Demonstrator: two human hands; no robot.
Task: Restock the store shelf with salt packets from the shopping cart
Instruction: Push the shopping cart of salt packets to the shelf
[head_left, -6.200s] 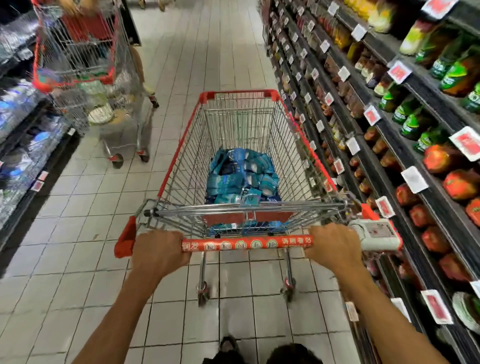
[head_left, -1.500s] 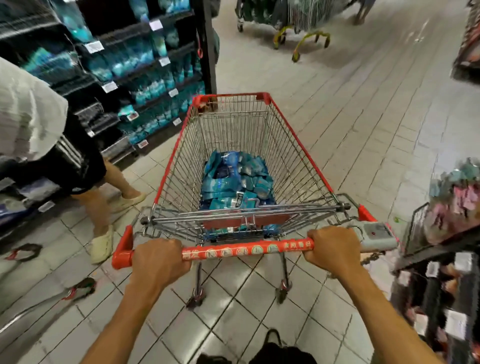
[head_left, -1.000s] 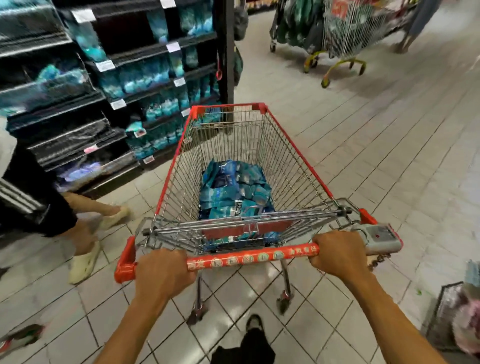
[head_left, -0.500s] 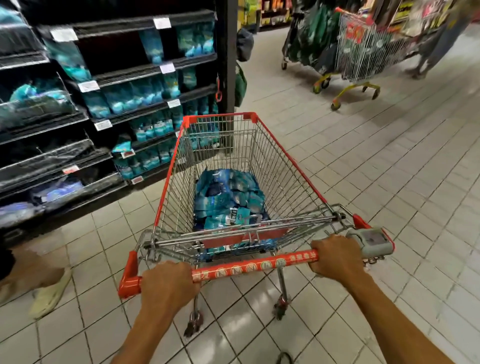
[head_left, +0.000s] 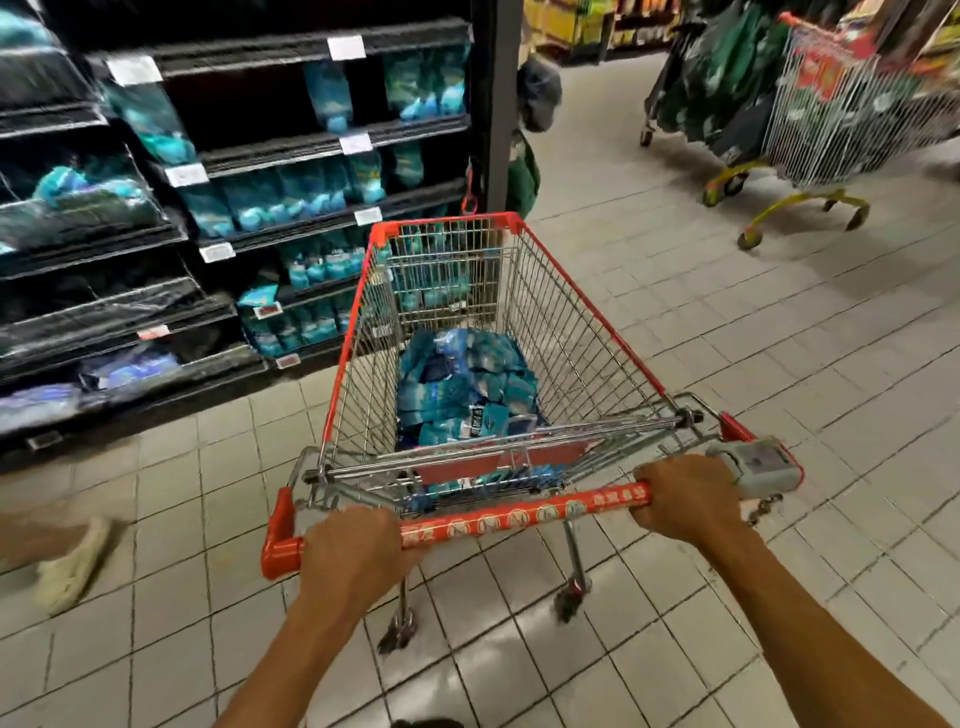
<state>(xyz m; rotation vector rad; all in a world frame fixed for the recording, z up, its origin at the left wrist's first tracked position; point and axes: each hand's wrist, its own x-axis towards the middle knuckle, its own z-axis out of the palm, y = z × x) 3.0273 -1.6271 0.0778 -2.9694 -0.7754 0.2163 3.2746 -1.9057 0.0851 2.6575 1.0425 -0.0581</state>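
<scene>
The salt packets (head_left: 462, 384) lie heaped in the bottom of the shopping cart (head_left: 587, 332), a loose pile of soft teal-and-blue plastic pouches with glossy, crinkled skins. The cart is a wire basket of thin steel rods with a red plastic rim and a red printed handle bar (head_left: 519, 514). The left hand (head_left: 358, 551) grips the bar near its left end, fingers curled right round it; the right hand (head_left: 685, 499) grips the bar's right end, just beside the grey coin lock (head_left: 758, 462).

This looks like the approach step: the cart's front stands near the dark store shelf (head_left: 332, 140), whose tiers already hold similar teal pouches, some rows thin or gapped. No packet has been lifted yet. The next move probably calls for parking the cart beside the shelf, freeing one hand and reaching deep into the basket. The pouches should be limp and slippery, so a grasp round the body would suit better than a corner pinch.

The floor is pale glazed tile (head_left: 727, 322).
</scene>
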